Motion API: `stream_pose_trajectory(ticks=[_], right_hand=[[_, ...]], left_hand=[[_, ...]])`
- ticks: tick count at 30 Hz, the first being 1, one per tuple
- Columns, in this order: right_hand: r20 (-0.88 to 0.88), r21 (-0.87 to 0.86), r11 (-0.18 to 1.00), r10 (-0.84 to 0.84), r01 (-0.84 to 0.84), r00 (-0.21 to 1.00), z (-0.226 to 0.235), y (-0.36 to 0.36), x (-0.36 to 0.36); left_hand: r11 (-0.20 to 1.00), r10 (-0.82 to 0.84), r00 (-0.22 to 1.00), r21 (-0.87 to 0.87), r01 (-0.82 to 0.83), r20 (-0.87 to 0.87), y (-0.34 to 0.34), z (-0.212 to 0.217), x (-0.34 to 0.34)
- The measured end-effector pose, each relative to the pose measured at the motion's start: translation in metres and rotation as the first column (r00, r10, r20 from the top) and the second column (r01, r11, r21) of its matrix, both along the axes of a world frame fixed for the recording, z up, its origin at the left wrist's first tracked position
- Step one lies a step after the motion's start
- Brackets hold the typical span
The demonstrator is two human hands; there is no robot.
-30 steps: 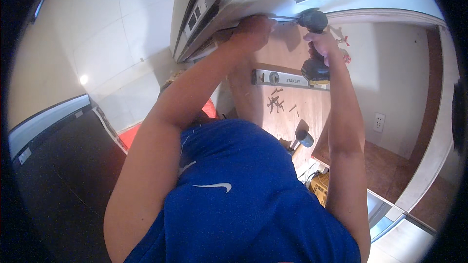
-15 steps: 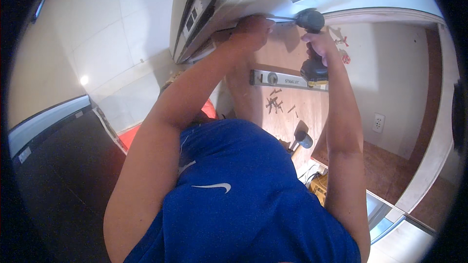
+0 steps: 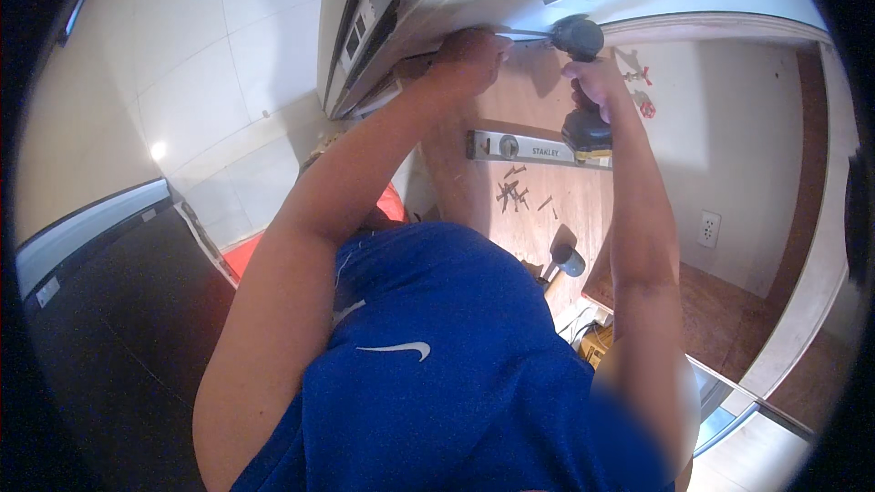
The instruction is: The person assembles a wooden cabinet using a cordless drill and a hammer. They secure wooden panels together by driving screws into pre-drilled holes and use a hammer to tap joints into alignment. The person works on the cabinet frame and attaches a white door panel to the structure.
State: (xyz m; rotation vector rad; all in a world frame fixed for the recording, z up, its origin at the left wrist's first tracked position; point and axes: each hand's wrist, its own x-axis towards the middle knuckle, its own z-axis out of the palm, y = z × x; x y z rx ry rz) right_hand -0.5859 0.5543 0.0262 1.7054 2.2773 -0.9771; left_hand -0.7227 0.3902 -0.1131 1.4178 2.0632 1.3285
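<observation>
My right hand (image 3: 597, 84) is wrapped round the grip of a black cordless drill (image 3: 578, 37) with a yellow stripe at its battery base. From its chuck a long thin bit (image 3: 529, 33) points left, toward my left hand (image 3: 472, 59). The fingers of my left hand are closed at the bit's far end, against the pale panel. What they pinch, perhaps a screw, is hidden. Below the drill a silver spirit level (image 3: 527, 148) lies on the wooden board (image 3: 524, 96). Several dark screws (image 3: 513, 195) are scattered beside the level.
A mallet with a dark blue-grey head (image 3: 569, 260) lies nearer me on the board. At the right are red valve handles (image 3: 647, 109), a wall outlet (image 3: 708, 229) and a wooden frame (image 3: 802, 200). A yellow-and-black tool (image 3: 597, 344) sits by my right forearm. A dark panel (image 3: 109, 337) stands left.
Almost nothing differs. Both hands and the drill keep their places, apart from a very slight shift of the view.
</observation>
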Motion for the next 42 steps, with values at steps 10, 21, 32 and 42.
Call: stream_pose_trajectory(ticks=[10,21,32,42], right_hand=[[0.014,0.003,1.000,0.017,-0.017,1.000,0.002,0.004,0.000],[-0.005,0.022,1.000,-0.001,0.001,1.000,0.001,0.002,-0.002],[-0.001,0.032,0.999,0.006,-0.006,1.000,-0.001,0.007,0.000],[-0.027,-0.009,1.000,-0.007,0.007,1.000,-0.004,0.007,0.001]], left_hand=[[1.000,0.000,1.000,0.029,0.000,-0.008,0.003,-0.008,-0.001],[1.000,-0.013,0.999,0.011,0.014,-0.053,-0.001,0.001,-0.002],[0.998,0.026,0.999,0.055,-0.024,-0.024,0.000,-0.002,0.000],[1.000,0.013,1.000,-0.010,-0.013,-0.021,0.000,0.002,0.000]])
